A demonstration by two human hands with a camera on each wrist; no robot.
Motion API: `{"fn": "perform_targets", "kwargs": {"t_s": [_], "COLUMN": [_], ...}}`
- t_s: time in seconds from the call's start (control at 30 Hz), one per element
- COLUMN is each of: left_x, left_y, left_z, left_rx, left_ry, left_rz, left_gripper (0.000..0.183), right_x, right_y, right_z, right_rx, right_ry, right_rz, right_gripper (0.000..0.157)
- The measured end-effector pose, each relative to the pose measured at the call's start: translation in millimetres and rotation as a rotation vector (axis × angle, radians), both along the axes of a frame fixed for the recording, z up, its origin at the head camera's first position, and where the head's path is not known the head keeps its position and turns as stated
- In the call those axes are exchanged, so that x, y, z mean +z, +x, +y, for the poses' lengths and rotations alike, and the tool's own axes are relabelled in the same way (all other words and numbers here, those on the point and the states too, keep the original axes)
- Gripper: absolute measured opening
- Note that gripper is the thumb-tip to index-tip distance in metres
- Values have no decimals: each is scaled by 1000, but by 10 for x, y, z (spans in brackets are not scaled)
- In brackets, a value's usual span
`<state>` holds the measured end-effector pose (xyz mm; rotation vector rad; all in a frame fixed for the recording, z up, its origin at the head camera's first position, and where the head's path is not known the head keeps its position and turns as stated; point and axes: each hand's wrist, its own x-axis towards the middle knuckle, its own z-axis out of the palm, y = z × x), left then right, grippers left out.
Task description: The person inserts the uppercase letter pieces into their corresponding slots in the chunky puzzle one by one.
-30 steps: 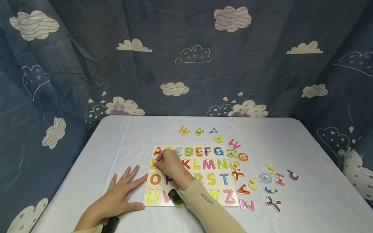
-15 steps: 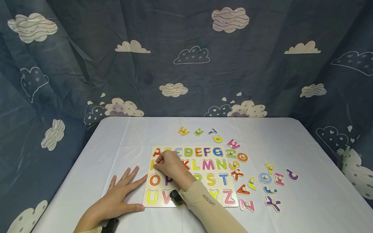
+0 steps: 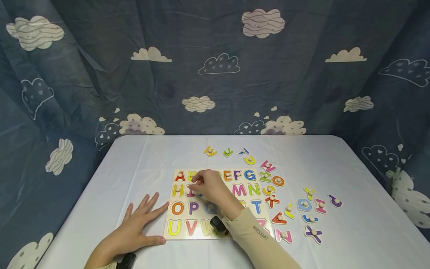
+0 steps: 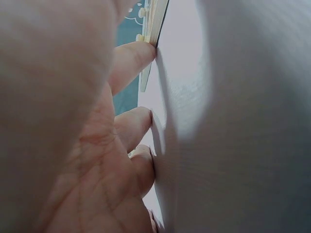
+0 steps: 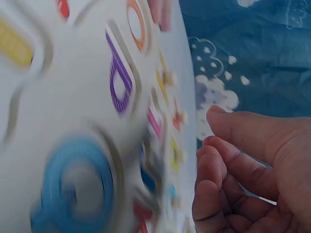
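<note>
A wooden alphabet puzzle board (image 3: 183, 218) lies on the table, with knobbed letters in its top row. A yellow letter H (image 3: 178, 190) with a knob sits at the left end of the second row. My right hand (image 3: 212, 189) hovers over the board just right of the H. In the right wrist view its loosely bent fingers (image 5: 209, 199) hold nothing. My left hand (image 3: 131, 231) rests spread on the table, with index finger and thumb at the board's left edge. The right hand hides part of the upper rows.
Loose knobbed letters lie behind and right of the board, among them an orange O (image 3: 278, 181), a blue Q (image 3: 304, 204) and a purple X (image 3: 313, 234). A dark cloud-patterned curtain (image 3: 181, 82) hangs behind the white table (image 3: 134, 172).
My right hand has let go of the yellow H and moved right, uncovering the H and the printed P. My left hand stays in place.
</note>
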<state>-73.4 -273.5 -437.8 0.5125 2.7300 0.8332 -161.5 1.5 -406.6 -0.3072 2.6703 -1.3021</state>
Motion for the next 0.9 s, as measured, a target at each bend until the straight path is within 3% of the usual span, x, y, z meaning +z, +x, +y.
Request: {"fn": "perform_targets", "kwargs": {"t_s": [0.53, 0.9], "left_x": [-15, -5], "left_y": [-3, -9], "left_z": [16, 19], "left_rx": [37, 36], "left_ry": [0, 8], "left_rz": [-39, -52], "left_gripper": [103, 103], "right_x": [178, 96], "right_y": [184, 479], "right_z": [1158, 2081], "right_rx": [-163, -252], "right_ry": [87, 152], "right_rz": [21, 3], "right_gripper": [18, 29]}}
